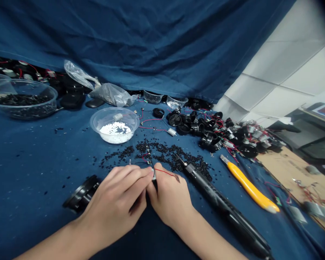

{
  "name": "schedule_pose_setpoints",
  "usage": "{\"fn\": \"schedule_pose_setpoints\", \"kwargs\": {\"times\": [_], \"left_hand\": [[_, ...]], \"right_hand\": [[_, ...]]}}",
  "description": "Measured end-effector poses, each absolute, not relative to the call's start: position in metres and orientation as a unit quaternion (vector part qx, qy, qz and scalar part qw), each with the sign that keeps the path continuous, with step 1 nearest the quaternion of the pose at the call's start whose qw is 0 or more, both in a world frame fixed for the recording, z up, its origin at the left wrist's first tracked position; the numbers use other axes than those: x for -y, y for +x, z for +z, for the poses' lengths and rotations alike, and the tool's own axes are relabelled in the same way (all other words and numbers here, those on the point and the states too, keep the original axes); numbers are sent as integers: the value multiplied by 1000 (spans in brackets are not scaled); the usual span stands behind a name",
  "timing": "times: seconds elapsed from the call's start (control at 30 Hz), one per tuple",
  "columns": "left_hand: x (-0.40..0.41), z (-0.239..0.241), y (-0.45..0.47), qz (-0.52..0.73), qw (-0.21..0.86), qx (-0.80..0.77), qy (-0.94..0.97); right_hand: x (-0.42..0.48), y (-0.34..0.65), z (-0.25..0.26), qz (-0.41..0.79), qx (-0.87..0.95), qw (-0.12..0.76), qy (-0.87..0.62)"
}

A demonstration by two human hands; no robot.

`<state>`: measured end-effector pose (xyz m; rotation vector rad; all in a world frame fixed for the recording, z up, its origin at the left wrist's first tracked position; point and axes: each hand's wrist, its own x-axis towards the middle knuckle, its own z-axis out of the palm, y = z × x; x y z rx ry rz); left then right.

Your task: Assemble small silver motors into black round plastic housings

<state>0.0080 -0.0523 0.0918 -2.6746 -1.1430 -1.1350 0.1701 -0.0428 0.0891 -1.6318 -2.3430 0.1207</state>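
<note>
My left hand (pixel 119 196) and my right hand (pixel 169 196) meet at the middle of the blue cloth, fingers pinched together on a small black part with thin red wires (pixel 165 172). Most of that part is hidden between the fingers. A black round housing (pixel 81 193) lies just left of my left hand. A black electric screwdriver (pixel 219 202) lies on the cloth to the right of my right hand.
Scattered black screws (pixel 165 151) lie beyond the hands. A clear bowl of white bits (pixel 115 124) and a bowl of black bits (pixel 23 99) stand further back. A yellow utility knife (pixel 250 187) and a heap of black wired parts (pixel 219 131) are at right.
</note>
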Motion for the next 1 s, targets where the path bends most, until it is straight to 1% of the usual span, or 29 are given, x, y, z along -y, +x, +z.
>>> {"fn": "schedule_pose_setpoints", "kwargs": {"times": [0.13, 0.27, 0.37, 0.47, 0.6, 0.67, 0.73, 0.93, 1.0], "left_hand": [[50, 92, 11, -370, -10, 360, -856], [49, 96, 12, -358, -27, 369, -857], [46, 100, 8, -361, -104, 391, -840], [41, 103, 4, -369, -190, 445, -793], [37, 104, 7, -378, -227, 477, -760], [38, 103, 8, -369, -221, 468, -772], [41, 103, 9, -345, -193, 446, -803], [47, 100, 7, -258, -33, 400, -879], [48, 97, 8, -225, -3, 412, -883]], "right_hand": [[41, 170, 93, 40, 798, 145, -583], [39, 176, 97, 46, 794, 168, -583], [39, 180, 97, 50, 800, 189, -568], [41, 180, 97, 45, 806, 198, -556], [44, 172, 93, 41, 822, 200, -532], [44, 169, 90, 38, 826, 201, -525], [45, 167, 87, 38, 827, 202, -524], [46, 168, 82, -6, 828, 209, -520], [45, 168, 81, -18, 831, 202, -518]]}}
